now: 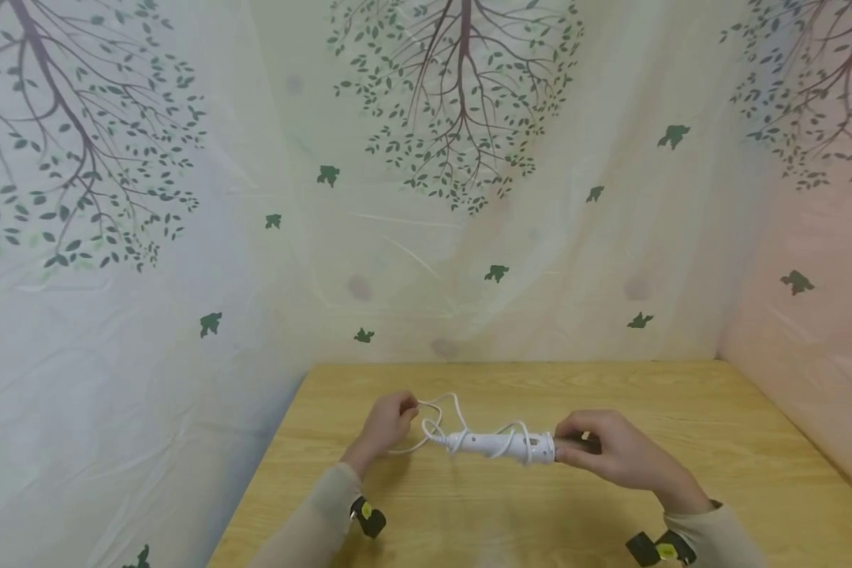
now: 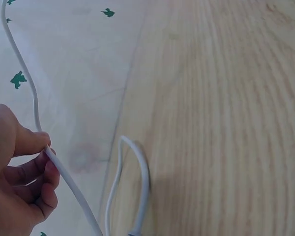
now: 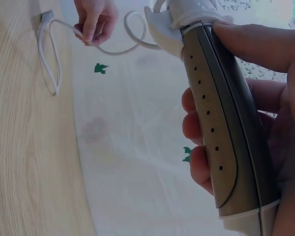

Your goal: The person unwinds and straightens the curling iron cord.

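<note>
A curling iron [image 1: 500,446] with a white handle is held up level over the table, its white cord [image 2: 73,184] wound loosely round the handle. My right hand [image 1: 614,450] grips its grey-brown barrel [image 3: 214,105], thumb on one side and fingers curled behind. A row of small dark holes runs along that barrel in the right wrist view. Off the handle's cord end, my left hand [image 1: 389,422] pinches the cord between thumb and forefinger. Loops of cord hang between the left hand and the handle.
Underneath is a light wooden table [image 1: 511,521]. In the right wrist view a plug [image 3: 46,17] on the cord shows near the left hand. Pale sheeting [image 1: 426,260] printed with trees and green leaf shapes stands around the table's back and sides.
</note>
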Demonstrator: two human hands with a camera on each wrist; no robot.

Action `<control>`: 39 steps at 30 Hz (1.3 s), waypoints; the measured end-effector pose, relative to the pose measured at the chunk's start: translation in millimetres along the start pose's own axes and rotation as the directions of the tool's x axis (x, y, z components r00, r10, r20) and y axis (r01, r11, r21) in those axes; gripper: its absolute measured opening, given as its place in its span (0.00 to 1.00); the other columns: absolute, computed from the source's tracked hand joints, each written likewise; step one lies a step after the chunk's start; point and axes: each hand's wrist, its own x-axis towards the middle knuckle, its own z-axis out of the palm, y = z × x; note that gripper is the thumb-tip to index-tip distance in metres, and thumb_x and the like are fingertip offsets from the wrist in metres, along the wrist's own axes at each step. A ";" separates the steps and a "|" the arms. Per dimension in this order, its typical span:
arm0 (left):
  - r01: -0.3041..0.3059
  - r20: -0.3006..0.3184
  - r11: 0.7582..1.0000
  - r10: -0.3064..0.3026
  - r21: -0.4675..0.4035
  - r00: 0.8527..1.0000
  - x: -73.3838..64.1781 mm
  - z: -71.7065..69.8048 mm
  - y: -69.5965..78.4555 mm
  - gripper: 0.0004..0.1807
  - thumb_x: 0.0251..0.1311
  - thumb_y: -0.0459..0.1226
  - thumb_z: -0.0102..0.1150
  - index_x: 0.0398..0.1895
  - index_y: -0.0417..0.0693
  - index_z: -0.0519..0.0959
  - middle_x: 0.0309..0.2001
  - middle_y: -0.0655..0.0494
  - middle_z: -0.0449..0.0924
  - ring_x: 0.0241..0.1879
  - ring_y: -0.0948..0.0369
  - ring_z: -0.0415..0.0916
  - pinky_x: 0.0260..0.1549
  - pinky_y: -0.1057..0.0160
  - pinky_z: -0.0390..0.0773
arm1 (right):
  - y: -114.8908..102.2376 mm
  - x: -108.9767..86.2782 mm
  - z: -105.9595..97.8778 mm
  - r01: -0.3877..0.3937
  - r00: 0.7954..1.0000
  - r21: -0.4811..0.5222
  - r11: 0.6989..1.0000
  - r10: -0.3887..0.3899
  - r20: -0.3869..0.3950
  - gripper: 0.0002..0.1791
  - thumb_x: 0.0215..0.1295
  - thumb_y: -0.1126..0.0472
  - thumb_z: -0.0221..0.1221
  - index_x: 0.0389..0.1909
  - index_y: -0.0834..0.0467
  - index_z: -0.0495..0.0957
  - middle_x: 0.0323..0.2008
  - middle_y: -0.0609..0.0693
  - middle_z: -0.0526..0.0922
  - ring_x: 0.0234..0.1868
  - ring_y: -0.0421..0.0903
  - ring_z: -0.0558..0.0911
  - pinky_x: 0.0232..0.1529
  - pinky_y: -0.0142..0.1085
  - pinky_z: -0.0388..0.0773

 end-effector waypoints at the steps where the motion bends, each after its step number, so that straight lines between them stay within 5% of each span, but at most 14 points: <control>1: 0.013 -0.003 1.000 -0.013 -0.005 1.000 0.9 -2.3 0.8 0.04 0.64 0.31 0.57 0.38 0.39 0.80 0.33 0.53 0.82 0.31 0.62 0.76 0.31 0.66 0.79 | -0.4 0.0 0.0 -0.004 1.000 0.007 1.000 0.004 0.010 0.08 0.65 0.65 0.62 0.41 0.49 0.80 0.34 0.36 0.81 0.29 0.32 0.77 0.25 0.31 0.79; 9: 0.057 -0.051 0.997 -0.060 -0.060 0.997 6.2 -18.1 5.6 0.04 0.65 0.31 0.56 0.37 0.39 0.80 0.33 0.52 0.82 0.32 0.61 0.77 0.32 0.64 0.79 | 1.0 -1.9 3.1 -0.007 0.998 0.059 0.998 0.003 0.067 0.04 0.67 0.61 0.60 0.41 0.49 0.80 0.35 0.41 0.83 0.31 0.32 0.77 0.27 0.32 0.80; 16: 0.075 -0.086 0.985 -0.089 -0.157 0.992 9.9 -30.8 16.1 0.04 0.64 0.33 0.57 0.38 0.41 0.80 0.33 0.52 0.81 0.31 0.62 0.75 0.32 0.65 0.78 | 4.8 -3.9 5.9 -0.010 0.998 -0.009 1.000 0.010 0.064 0.05 0.65 0.61 0.63 0.38 0.48 0.81 0.33 0.34 0.82 0.30 0.31 0.77 0.27 0.30 0.79; 31: 0.025 -0.154 0.948 -0.078 -0.318 0.985 5.2 -61.1 53.5 0.03 0.65 0.32 0.57 0.39 0.42 0.78 0.33 0.49 0.79 0.31 0.60 0.75 0.31 0.67 0.77 | 13.6 -4.5 3.9 -0.087 0.992 -0.066 0.994 0.093 0.087 0.06 0.66 0.53 0.62 0.36 0.50 0.81 0.31 0.37 0.83 0.31 0.31 0.77 0.28 0.29 0.78; 39: -0.010 -0.185 0.932 -0.062 -0.363 0.981 1.6 -66.1 55.1 0.02 0.63 0.29 0.57 0.38 0.40 0.78 0.32 0.48 0.78 0.30 0.62 0.74 0.31 0.66 0.78 | 23.3 -6.3 5.1 -0.131 0.985 -0.098 0.986 0.141 0.096 0.09 0.65 0.50 0.63 0.34 0.52 0.82 0.29 0.37 0.82 0.28 0.30 0.75 0.27 0.29 0.76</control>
